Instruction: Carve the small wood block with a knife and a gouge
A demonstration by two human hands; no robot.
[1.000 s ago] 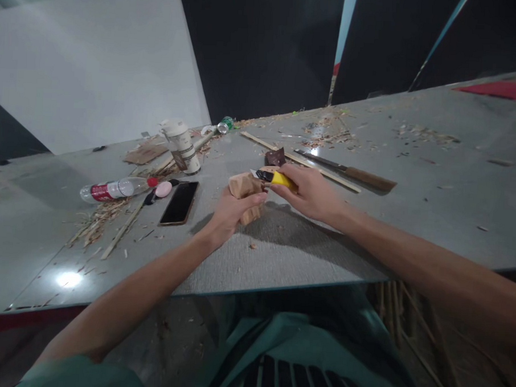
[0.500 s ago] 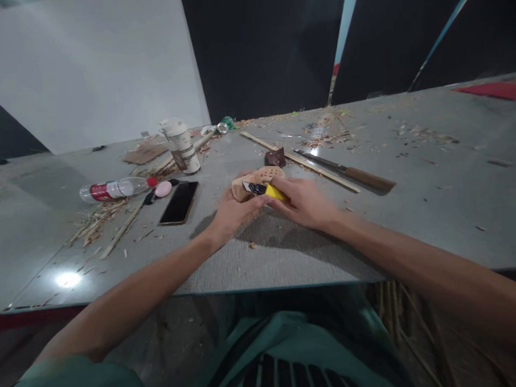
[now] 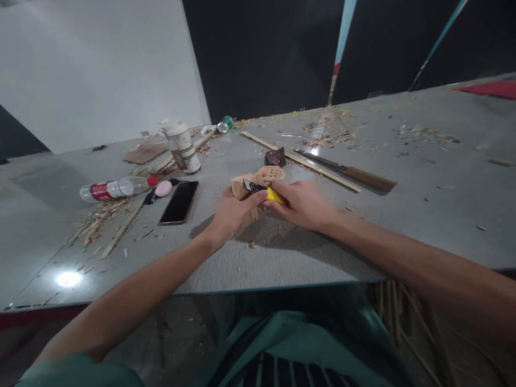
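Observation:
My left hand (image 3: 231, 216) is closed around a pale carved piece of wood (image 3: 240, 188), held just over the near part of the table. A rounded end with small holes (image 3: 273, 172) sticks out beyond my fingers. My right hand (image 3: 304, 204) grips a yellow utility knife (image 3: 275, 195), its blade lying against the wood and pointing left. The tip of my left thumb presses by the front of the knife handle. Part of the wood is hidden under my fingers.
A phone (image 3: 179, 203), a plastic bottle (image 3: 117, 188) and a white cup (image 3: 182, 147) are on the left. Behind my hands lie a dark brown block (image 3: 275, 156), a thin wooden strip (image 3: 327, 172) and a wooden-handled blade (image 3: 365, 178). Wood shavings (image 3: 98, 221) litter the grey table (image 3: 432, 212).
The knife has tilted slightly, its handle end dipping, and my right hand has shifted a little. The wooden piece has turned slightly in my left hand.

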